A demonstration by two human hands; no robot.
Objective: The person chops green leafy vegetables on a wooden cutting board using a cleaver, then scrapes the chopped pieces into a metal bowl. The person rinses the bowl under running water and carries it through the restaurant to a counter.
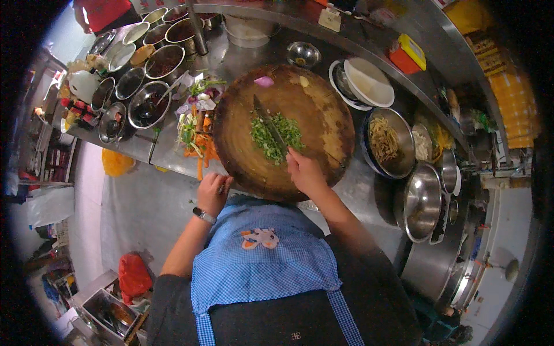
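My right hand (306, 172) grips the handle of a kitchen knife (269, 123). Its dark blade lies across a pile of finely chopped green herbs or scallions (293, 134). Under them is a thick round wooden chopping board (245, 167). A purple onion piece (264, 82) and a pale clove, likely garlic (304, 82), rest near the board's far edge. Closed, my left hand (214, 193) is at the board's near left, by the counter edge; its curled fingers hide anything they may hold. Vegetable scraps (190, 131), orange and green, are heaped left of the board.
Several metal bowls (149, 105) of sauces and seasonings crowd the far left. On the right stand a steel bowl of pale brown strips (385, 141), an empty-looking steel bowl (422, 203) and white bowls (369, 82). A raised shelf (323, 39) edges the far side. Someone in red (107, 12) stands at far left.
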